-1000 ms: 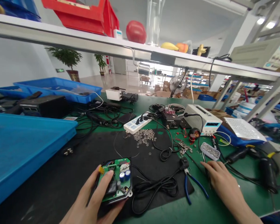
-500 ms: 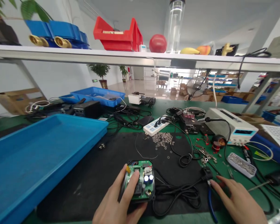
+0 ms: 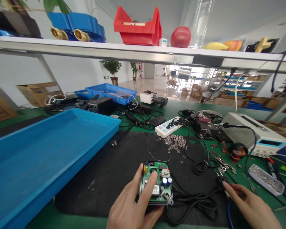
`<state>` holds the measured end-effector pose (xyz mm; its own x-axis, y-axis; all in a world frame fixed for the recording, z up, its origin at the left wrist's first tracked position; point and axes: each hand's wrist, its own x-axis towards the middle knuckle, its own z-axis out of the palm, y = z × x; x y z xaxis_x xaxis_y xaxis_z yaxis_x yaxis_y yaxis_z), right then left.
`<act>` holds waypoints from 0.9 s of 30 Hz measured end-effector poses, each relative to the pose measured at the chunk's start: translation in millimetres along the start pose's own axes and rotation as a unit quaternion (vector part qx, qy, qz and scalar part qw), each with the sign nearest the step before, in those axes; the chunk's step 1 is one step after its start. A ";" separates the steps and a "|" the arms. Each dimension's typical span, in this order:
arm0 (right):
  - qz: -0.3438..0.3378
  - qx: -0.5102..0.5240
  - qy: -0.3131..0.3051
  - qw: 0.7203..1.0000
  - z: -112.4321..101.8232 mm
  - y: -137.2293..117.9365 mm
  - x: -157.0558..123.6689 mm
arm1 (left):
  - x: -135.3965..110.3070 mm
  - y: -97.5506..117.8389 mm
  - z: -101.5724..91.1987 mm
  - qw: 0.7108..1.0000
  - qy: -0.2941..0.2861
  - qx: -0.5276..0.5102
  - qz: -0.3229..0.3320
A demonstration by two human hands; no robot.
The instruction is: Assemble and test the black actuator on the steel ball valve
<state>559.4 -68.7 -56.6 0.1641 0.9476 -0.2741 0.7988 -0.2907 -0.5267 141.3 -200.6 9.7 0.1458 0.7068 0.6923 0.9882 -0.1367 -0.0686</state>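
Note:
My left hand (image 3: pixel 135 200) grips a dark housing with an exposed green circuit board (image 3: pixel 159 190), its thumb and fingers around the left side and a finger lying over the board. Blue-topped capacitors and a silver-cased part show on the board. At the right, my right hand (image 3: pixel 250 200) has its fingers closed on a black power plug (image 3: pixel 220 179), prongs pointing away. From the plug a looped black cord (image 3: pixel 197 203) runs to the housing's right side. The blue handle of a hand tool (image 3: pixel 229 213) lies just beneath the right fingers; its tip is hidden.
A large blue tray (image 3: pixel 62 168) fills the left. Loose metal washers (image 3: pixel 175 143) lie on the black mat (image 3: pixel 105 178) before a white power strip (image 3: pixel 169 126). At right are a bench power supply (image 3: pixel 259 132) and a dish of small parts (image 3: pixel 266 179). A shelf (image 3: pixel 143 52) spans above.
The camera view has swung left, so things appear further right. My right fingers have closed on the plug, and its prongs now show. My left hand keeps hold of the circuit board housing.

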 end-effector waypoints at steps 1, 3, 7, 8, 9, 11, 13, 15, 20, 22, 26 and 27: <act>0.005 0.004 -0.001 1.000 -0.6 -0.5 4.2 | -0.5 0.3 0.0 1.000 0.002 -0.002 0.000; 0.006 0.020 0.001 1.000 -0.7 -1.2 12.4 | -1.3 0.5 -0.2 1.000 0.007 -0.005 -0.002; 0.013 0.085 0.035 0.996 2.6 -7.7 15.5 | 1.1 0.1 -3.5 1.000 0.015 -0.016 0.000; 0.015 0.109 0.044 0.993 3.3 -11.9 11.6 | 2.2 0.0 -4.7 1.000 0.016 -0.019 0.004; 0.015 0.132 0.052 0.990 3.7 -17.4 5.7 | 3.4 -0.2 -5.8 1.000 0.016 -0.020 0.006; 0.004 0.218 0.054 0.974 2.7 -32.5 -10.4 | 5.1 -0.3 -7.0 1.000 0.018 -0.025 0.007; -0.007 0.366 0.040 0.930 -0.8 -51.7 -28.5 | 5.4 0.2 -6.6 0.999 0.019 -0.027 0.002; -0.006 0.497 0.030 0.867 -6.1 -72.1 -43.5 | 3.9 1.5 -4.5 1.000 0.013 -0.025 -0.003; -0.004 0.610 0.031 0.792 -20.7 -114.9 -60.2 | -3.0 5.1 0.5 0.999 0.019 -0.019 -0.040; -0.021 0.617 0.047 0.785 -26.5 -128.5 -61.9 | -3.4 5.0 -1.0 0.999 0.023 -0.017 -0.031; -0.040 0.609 0.067 0.789 -37.0 -153.2 -61.2 | 0.5 3.0 -7.5 1.000 0.023 -0.004 -0.003; -0.043 0.604 0.073 0.793 -39.4 -159.2 -60.8 | 1.6 2.4 -8.6 1.000 0.026 -0.003 -0.004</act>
<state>445.1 -74.9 75.6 0.2745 0.9505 -0.1452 -0.3113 -0.0551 -0.9487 143.5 -205.8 16.8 0.1349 0.6709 0.7292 0.9891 -0.1354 -0.0585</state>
